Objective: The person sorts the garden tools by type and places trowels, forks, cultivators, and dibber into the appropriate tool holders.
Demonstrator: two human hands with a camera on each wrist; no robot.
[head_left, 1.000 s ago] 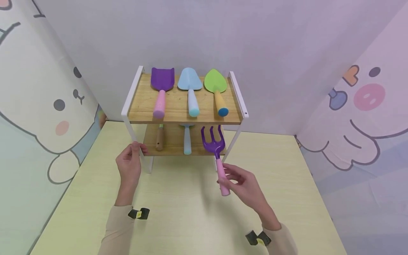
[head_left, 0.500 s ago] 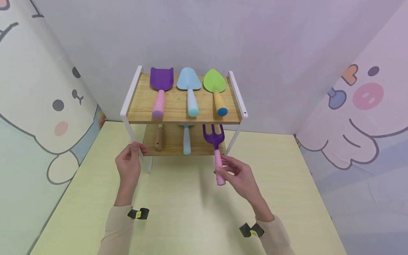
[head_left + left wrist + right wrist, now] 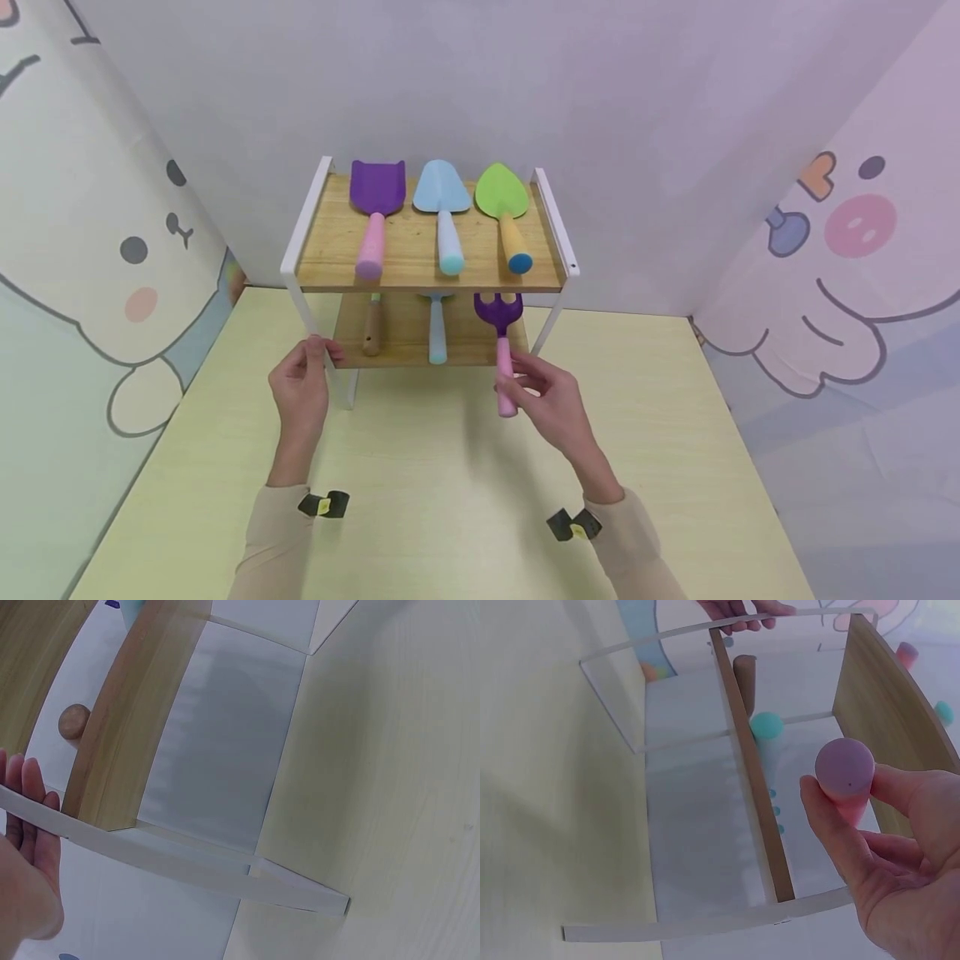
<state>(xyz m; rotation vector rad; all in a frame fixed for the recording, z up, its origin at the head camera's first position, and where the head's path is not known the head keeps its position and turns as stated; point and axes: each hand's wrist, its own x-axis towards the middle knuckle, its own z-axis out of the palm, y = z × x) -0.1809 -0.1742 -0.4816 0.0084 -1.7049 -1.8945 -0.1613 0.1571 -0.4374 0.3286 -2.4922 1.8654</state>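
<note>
In the head view my right hand (image 3: 546, 404) pinches the pink handle of a purple hand fork (image 3: 499, 313) between thumb and fingers. The fork's tines reach in over the right part of the lower shelf (image 3: 405, 354), partly hidden under the upper shelf. The handle's round mauve end (image 3: 844, 766) faces the right wrist camera. My left hand (image 3: 302, 385) grips the front left white leg (image 3: 157, 855) of the two-tier rack (image 3: 427, 289). On the lower shelf lie a brown-handled tool (image 3: 372, 329) and a light blue-handled tool (image 3: 437, 331), their heads mostly hidden.
Across the upper shelf lie a purple square-ended shovel (image 3: 378, 187) with a pink handle, a light blue trowel (image 3: 441, 187) and a green trowel (image 3: 502, 192) with a yellow handle. The rack stands on a pale wooden table (image 3: 420, 500) before a cartoon-printed backdrop (image 3: 637, 150).
My right hand has moved forward and slightly left, carrying the hand fork farther in between the two shelves. The left hand stays on the rack's leg.
</note>
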